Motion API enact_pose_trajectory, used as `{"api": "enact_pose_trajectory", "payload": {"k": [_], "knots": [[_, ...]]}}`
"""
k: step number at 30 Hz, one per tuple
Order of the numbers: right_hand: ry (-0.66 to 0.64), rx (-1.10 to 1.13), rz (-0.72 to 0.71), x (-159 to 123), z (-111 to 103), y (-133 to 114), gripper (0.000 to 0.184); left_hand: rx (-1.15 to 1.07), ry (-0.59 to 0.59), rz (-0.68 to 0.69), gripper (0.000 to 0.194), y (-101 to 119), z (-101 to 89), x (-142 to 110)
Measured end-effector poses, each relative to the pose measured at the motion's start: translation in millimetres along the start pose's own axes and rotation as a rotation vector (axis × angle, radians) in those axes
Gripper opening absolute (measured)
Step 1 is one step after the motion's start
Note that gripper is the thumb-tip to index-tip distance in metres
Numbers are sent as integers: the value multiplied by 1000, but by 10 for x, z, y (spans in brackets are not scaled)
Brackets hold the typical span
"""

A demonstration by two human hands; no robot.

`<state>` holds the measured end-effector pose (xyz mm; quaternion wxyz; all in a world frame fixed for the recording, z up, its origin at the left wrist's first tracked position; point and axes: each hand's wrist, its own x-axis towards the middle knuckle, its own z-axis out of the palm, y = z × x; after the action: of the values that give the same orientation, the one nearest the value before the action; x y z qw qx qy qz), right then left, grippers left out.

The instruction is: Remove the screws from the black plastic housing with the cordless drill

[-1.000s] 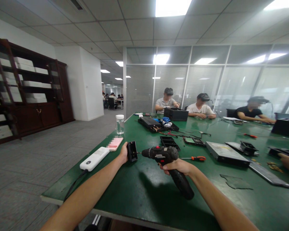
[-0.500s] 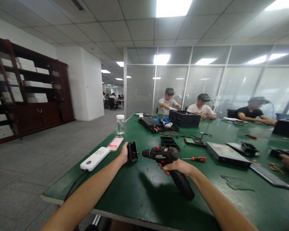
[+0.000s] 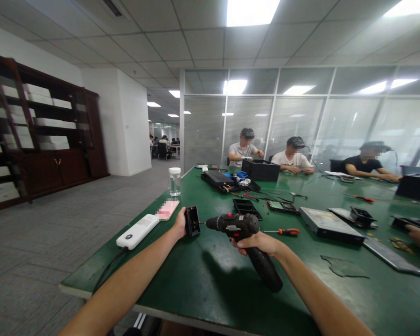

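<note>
Gripped in my right hand [image 3: 254, 243] is a black cordless drill [image 3: 233, 225], its bit pointing left. My left hand [image 3: 179, 225] holds a small black open plastic housing [image 3: 192, 221] on edge above the green table, its hollow side facing the drill. The bit's tip is at or just inside the housing's opening; I cannot tell whether it touches a screw. Behind the drill lies a black compartmented frame [image 3: 247, 208]. A screwdriver with an orange and black handle [image 3: 289, 231] rests right of the drill.
Left of my arms are a white power bank [image 3: 137, 231] with a cable, a pink phone [image 3: 168, 209] and a clear jar [image 3: 175, 182]. A metal drive [image 3: 331, 225] and a glass shard [image 3: 345, 266] lie right. Across the green table [image 3: 182, 289], co-workers sit by a black case [image 3: 261, 170].
The black case across the table has shifted left, and the co-worker behind it has moved their hands. My hands, the drill and the housing stay almost where they were.
</note>
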<state>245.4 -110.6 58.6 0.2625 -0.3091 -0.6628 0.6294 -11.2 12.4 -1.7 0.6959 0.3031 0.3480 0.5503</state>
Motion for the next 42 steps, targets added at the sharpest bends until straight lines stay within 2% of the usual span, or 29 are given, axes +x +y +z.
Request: {"api": "enact_pose_trajectory", "payload": {"k": [14, 42], "knots": [[-11, 17, 16, -5, 6, -11, 31, 19, -65, 5, 39, -12, -46, 55], [2, 2, 16, 7, -37, 42, 32, -7, -46, -13, 38, 5, -3, 14]]}}
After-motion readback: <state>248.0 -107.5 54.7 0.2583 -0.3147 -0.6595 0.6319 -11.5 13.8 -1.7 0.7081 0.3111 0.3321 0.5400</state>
